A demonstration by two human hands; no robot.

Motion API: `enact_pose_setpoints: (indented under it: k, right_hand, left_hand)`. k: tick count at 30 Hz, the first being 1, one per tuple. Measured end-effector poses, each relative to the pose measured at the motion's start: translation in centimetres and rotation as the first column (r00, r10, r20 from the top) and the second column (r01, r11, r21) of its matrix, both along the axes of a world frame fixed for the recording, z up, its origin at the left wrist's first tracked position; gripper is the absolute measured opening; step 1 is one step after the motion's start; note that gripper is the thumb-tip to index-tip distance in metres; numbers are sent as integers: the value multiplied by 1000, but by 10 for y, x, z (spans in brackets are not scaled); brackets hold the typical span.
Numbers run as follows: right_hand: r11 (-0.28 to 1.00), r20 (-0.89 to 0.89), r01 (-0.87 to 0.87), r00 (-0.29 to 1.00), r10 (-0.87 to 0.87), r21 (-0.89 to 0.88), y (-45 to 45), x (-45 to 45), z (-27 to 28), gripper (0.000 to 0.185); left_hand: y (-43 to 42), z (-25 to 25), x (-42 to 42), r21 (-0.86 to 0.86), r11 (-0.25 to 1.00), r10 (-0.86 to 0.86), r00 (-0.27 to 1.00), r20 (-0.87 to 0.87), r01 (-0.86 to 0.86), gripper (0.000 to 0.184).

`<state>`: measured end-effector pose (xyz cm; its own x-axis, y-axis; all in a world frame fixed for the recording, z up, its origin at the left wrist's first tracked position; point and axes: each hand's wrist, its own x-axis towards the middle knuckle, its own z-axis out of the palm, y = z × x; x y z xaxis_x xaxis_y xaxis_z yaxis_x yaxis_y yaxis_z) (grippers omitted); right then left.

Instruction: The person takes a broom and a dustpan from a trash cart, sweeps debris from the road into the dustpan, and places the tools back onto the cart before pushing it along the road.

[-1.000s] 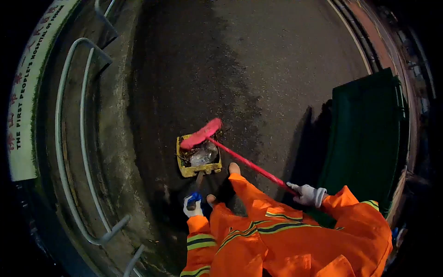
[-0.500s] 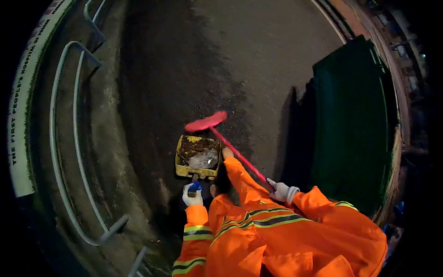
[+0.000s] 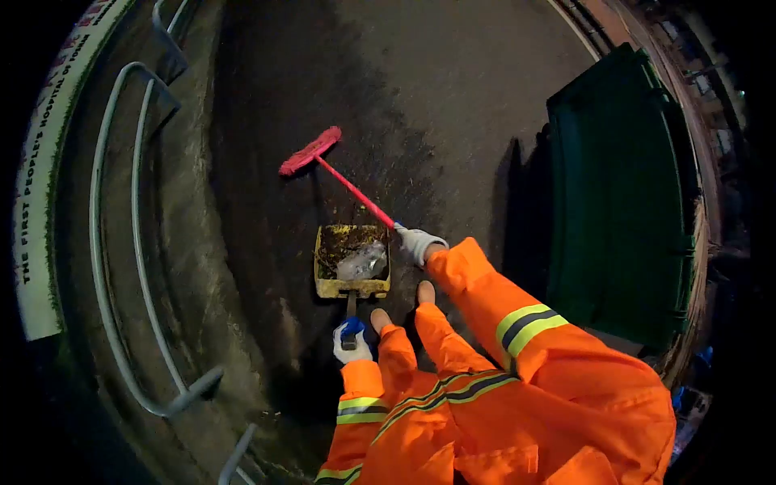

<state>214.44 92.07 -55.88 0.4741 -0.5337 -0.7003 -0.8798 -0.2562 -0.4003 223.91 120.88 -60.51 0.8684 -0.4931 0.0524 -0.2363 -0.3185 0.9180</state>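
My left hand, in a white glove, is closed around the handle of a yellow dustpan, with something blue at the grip. Dark leaf litter and a crumpled clear plastic piece lie in the pan. The white-gloved right hand is wrapped round the pink handle of a broom. The broom's bristly pink head is out ahead of the pan, up and to the left, apart from it. Whether the head touches the pavement I cannot tell.
To the right stands a large dark green bin. Metal tube railings run along a concrete kerb on the left, with a lettered white sign beyond. My shoes are just behind the dustpan on dark pavement.
My right hand has reached forward and left, carrying the broom head farther ahead and left of the dustpan. The left hand and dustpan have shifted slightly right in view. My feet are closer together.
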Motion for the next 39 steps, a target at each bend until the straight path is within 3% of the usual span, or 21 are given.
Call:
enact_pose_setpoints:
  k: [3,4,6,8,10,11,13,14,19,21,23,24,25,26,28,29,30,31,32,35,39]
  right_hand:
    - [990,-73,-143,987,141,-18,49,-77,30,68]
    - [983,-56,-99,992,109,153,68,-110,55,72]
    - [965,-192,-232,948,253,124,117,-185,65,77]
    - [946,-308,-121,927,216,300,144,-228,109,76]
    - [929,-284,12,954,101,371,117,-267,186,76]
    - [937,-332,-69,924,190,343,106,-266,222,75]
    - [949,-191,-31,977,95,314,96,-299,231,74]
    - [960,-59,-71,994,90,272,94,-311,219,73]
    - [965,-74,-215,971,228,150,35,-209,108,72]
    - [959,-131,-56,987,95,279,13,-110,117,70]
    - [990,-110,-72,990,85,119,-12,-27,89,64]
    - [990,43,-142,989,141,25,-21,-3,38,64]
    - [989,79,-54,996,44,137,-30,30,51,63]
    - [995,97,-79,993,74,57,-39,53,9,58]
    - [992,41,54,997,-59,116,-45,73,-45,56]
    - [996,101,-88,991,89,-17,-34,62,-29,56]
    - [963,131,-219,962,241,-158,-18,31,-9,57]
    - [976,89,-161,981,175,-147,-3,5,-11,65]
    - [988,164,-150,974,156,-44,11,-39,-2,63]
    - [961,-260,-72,955,144,267,65,-120,118,64]
    - [928,-397,-14,901,173,372,128,-208,199,68]
  left_hand:
    - [-10,13,-2,-55,978,163,906,-390,-200,22]
    - [-14,9,-4,-145,956,157,863,-479,-255,22]
    - [-21,-10,-4,-314,867,106,759,-642,-387,22]
    - [-19,-3,-4,-156,952,185,901,-391,-263,22]
    - [-27,-15,-7,-238,921,198,896,-397,-309,28]
    - [-24,-11,-4,37,964,263,918,-295,-264,28]
    - [-6,-20,-8,-119,925,257,825,-503,-360,29]
    - [4,-28,-7,-131,908,246,761,-600,-397,29]
    - [15,3,-33,18,948,303,888,-344,-317,30]
    - [24,-8,-36,21,938,326,863,-387,-345,30]
    - [15,-10,-28,10,954,289,906,-308,-301,30]
    - [14,-1,-32,-57,956,263,923,-283,-289,30]
    - [10,5,-29,-61,941,297,897,-328,-334,30]
    - [4,5,-23,-106,861,363,747,-558,-498,30]
    - [1,10,-17,-103,938,282,899,-335,-332,29]
    - [9,-10,-4,-49,964,243,943,-227,-260,29]
    - [11,-19,5,-96,960,214,912,-351,-262,31]
    - [3,-12,12,-9,955,265,866,-425,-297,30]
    - [-6,-2,20,85,946,312,814,-489,-312,30]
    - [-11,-35,22,-74,912,314,803,-506,-403,33]
    - [-8,-43,47,-49,928,336,885,-322,-370,27]
